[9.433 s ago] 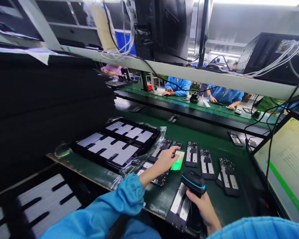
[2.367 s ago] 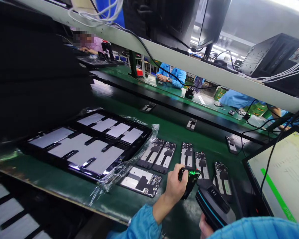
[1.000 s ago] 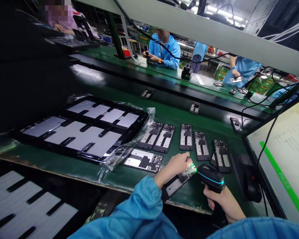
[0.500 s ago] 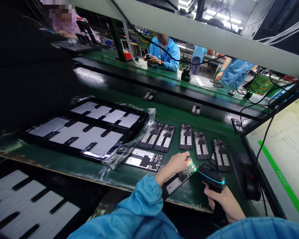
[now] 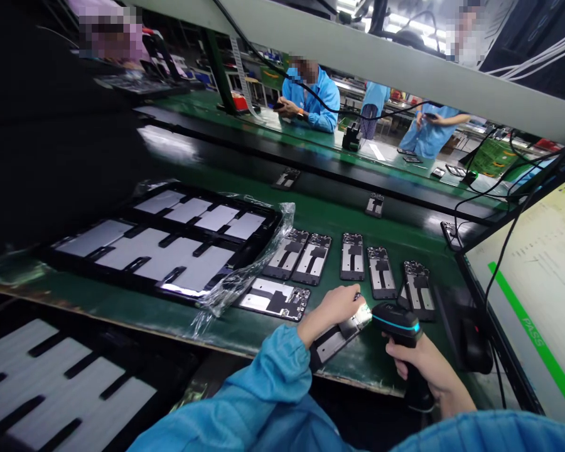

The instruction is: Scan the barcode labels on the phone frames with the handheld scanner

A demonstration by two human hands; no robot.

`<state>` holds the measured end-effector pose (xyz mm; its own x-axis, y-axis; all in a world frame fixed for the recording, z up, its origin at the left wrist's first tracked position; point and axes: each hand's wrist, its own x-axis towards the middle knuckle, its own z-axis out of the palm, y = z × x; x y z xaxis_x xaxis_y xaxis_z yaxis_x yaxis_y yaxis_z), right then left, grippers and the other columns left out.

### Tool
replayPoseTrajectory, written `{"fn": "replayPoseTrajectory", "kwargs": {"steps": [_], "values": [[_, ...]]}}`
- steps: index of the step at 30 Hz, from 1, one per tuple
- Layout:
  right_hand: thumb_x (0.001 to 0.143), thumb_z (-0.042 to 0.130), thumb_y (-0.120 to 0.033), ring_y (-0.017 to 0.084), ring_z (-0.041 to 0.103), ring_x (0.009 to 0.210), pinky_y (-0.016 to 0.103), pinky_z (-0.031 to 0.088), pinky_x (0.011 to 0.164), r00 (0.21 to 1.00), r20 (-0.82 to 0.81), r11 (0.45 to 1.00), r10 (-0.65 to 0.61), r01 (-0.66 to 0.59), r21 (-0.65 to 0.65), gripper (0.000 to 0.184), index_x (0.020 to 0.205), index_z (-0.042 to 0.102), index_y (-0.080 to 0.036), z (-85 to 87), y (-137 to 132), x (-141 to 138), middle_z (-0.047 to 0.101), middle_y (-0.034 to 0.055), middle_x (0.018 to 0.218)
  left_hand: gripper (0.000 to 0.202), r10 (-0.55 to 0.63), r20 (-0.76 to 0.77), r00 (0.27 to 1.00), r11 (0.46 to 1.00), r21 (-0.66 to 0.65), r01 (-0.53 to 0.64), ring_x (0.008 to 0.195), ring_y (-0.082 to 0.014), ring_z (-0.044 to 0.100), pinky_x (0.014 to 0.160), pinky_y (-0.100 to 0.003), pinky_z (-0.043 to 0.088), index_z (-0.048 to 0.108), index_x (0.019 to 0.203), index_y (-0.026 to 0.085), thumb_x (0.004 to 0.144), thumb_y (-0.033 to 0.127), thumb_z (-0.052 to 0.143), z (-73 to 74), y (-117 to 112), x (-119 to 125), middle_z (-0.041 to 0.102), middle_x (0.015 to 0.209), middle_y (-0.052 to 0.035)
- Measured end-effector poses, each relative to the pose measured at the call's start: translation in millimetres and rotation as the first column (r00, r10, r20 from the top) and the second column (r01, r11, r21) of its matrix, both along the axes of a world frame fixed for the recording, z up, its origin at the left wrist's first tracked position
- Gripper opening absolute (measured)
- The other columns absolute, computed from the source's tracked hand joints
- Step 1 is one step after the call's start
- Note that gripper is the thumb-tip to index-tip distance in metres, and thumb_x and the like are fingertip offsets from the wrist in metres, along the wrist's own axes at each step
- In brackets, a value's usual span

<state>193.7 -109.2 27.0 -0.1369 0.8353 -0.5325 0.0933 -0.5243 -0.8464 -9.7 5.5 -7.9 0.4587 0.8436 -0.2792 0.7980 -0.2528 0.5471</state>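
My left hand (image 5: 333, 307) rests on a phone frame (image 5: 339, 330) lying near the front edge of the green bench, fingers curled over its upper end. My right hand (image 5: 421, 361) grips a black handheld scanner (image 5: 398, 321) with a teal stripe, its head close to the frame's top end. Several more phone frames (image 5: 351, 256) lie in a row behind them, and one frame (image 5: 273, 299) lies sideways to the left.
A black tray of grey plates (image 5: 169, 242) in clear plastic wrap sits at left. A monitor (image 5: 534, 292) showing a green PASS bar stands at right, with a black mouse (image 5: 475, 348) beside it. Beyond a conveyor (image 5: 311, 188), people in blue coats work at the far bench.
The green scanner light on the frame's end has gone out. My hands and the frame have hardly moved over the last second.
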Motion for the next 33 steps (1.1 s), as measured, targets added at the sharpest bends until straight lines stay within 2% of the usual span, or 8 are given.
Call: {"fn": "replayPoseTrajectory", "kwargs": {"steps": [5,9,15,25,33], "values": [[0.069,0.076,-0.031,0.008,0.043,0.041,0.024,0.037,0.044,0.994,0.009,0.991,0.108,-0.107,-0.075,0.035,0.094,0.057,-0.013,19.2,24.0,2.7,0.052,-0.0068,0.057,0.021,-0.012,0.000,1.000,1.000,-0.002,0.012,0.090,-0.0318,0.068,0.069,-0.033,0.045,0.057,0.090,0.023,0.090,0.036,0.040,3.7,-1.0,1.1,0.071,0.094,-0.0111],[0.071,0.074,-0.026,0.007,0.043,0.042,0.023,0.035,0.044,0.987,0.035,0.980,0.159,-0.154,-0.124,0.033,0.095,0.057,-0.012,25.7,33.1,5.7,0.053,-0.0055,0.059,0.021,-0.020,0.018,1.000,1.000,-0.017,0.020,0.089,-0.0327,0.069,0.071,-0.035,0.047,0.058,0.088,0.023,0.088,0.036,0.042,6.8,-0.7,0.0,0.071,0.092,-0.0118],[0.074,0.072,-0.028,0.009,0.042,0.041,0.023,0.034,0.045,0.982,0.049,0.973,0.185,-0.176,-0.152,0.035,0.100,0.056,-0.011,21.7,35.8,9.7,0.046,-0.0074,0.044,0.021,-0.017,0.033,0.999,1.000,-0.019,0.018,0.090,-0.0331,0.069,0.072,-0.037,0.049,0.059,0.088,0.022,0.087,0.035,0.042,5.7,1.1,-0.1,0.072,0.093,-0.0125],[0.072,0.076,-0.028,0.008,0.042,0.042,0.024,0.035,0.045,0.990,0.022,0.986,0.137,-0.135,-0.099,0.035,0.098,0.058,-0.012,24.5,29.6,6.3,0.049,-0.0066,0.056,0.023,-0.031,0.049,0.998,0.999,-0.031,0.032,0.094,-0.0325,0.069,0.076,-0.039,0.051,0.061,0.091,0.023,0.087,0.037,0.043,2.9,4.8,-1.1,0.073,0.098,-0.0116],[0.069,0.078,-0.032,0.008,0.043,0.041,0.024,0.036,0.044,0.994,0.026,0.993,0.108,-0.106,-0.059,0.037,0.094,0.059,-0.012,15.1,23.8,4.1,0.049,-0.0070,0.055,0.024,-0.024,0.051,0.998,0.999,-0.035,0.026,0.095,-0.0310,0.068,0.077,-0.037,0.051,0.063,0.090,0.023,0.086,0.037,0.044,0.2,7.8,0.6,0.073,0.098,-0.0111]]}}
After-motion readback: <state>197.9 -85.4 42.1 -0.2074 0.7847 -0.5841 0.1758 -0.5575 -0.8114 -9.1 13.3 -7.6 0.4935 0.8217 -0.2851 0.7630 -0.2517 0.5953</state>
